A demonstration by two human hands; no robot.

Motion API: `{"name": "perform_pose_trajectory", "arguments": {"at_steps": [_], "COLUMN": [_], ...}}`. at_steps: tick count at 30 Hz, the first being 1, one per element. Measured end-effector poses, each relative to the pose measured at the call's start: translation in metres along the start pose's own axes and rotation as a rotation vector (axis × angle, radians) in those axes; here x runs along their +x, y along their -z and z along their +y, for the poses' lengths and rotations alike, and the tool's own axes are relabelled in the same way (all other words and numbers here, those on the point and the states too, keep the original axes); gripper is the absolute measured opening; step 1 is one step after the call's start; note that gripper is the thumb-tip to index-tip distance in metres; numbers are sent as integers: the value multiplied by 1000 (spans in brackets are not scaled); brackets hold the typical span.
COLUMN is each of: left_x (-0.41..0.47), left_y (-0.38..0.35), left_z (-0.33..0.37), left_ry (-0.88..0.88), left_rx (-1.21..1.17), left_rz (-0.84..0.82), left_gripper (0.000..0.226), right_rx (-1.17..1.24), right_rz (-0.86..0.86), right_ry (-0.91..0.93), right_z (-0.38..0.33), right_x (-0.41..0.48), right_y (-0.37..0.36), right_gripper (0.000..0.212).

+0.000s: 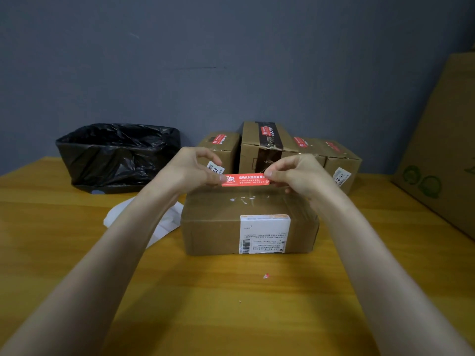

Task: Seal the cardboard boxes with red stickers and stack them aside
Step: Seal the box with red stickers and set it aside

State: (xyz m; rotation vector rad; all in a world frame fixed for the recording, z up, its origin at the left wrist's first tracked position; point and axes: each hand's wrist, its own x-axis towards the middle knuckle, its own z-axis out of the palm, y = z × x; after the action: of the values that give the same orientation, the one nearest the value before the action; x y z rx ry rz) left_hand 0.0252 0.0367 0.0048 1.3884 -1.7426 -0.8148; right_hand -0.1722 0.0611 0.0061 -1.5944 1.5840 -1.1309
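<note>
A closed cardboard box (218,227) with a white shipping label on its front sits in the middle of the wooden table. Just above its far edge I hold a red sticker (245,180) stretched flat between both hands. My left hand (191,168) pinches the sticker's left end and my right hand (298,174) pinches its right end. Behind, against the wall, stand several cardboard boxes (264,145) that carry red stickers on their tops.
A bin lined with a black bag (115,155) stands at the back left. White backing paper (167,222) lies left of the box. A large cardboard sheet (447,150) leans at the right. A tiny red scrap (266,276) lies on the table (231,304).
</note>
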Motion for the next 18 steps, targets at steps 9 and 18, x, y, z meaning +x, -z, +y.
{"name": "perform_pose_trajectory", "arguments": {"at_steps": [9, 18], "left_x": [8, 9], "left_y": [-5, -13], "left_z": [-7, -7], "left_ry": [97, 118], "left_rx": [67, 82], "left_rz": [-21, -63], "left_gripper": [20, 28], "right_rx": [-78, -129], "right_rz": [-2, 5], "right_ry": [-100, -107], "right_z": [3, 8], "right_x": [8, 11], "right_y": [-1, -4], "right_gripper": [39, 31]}}
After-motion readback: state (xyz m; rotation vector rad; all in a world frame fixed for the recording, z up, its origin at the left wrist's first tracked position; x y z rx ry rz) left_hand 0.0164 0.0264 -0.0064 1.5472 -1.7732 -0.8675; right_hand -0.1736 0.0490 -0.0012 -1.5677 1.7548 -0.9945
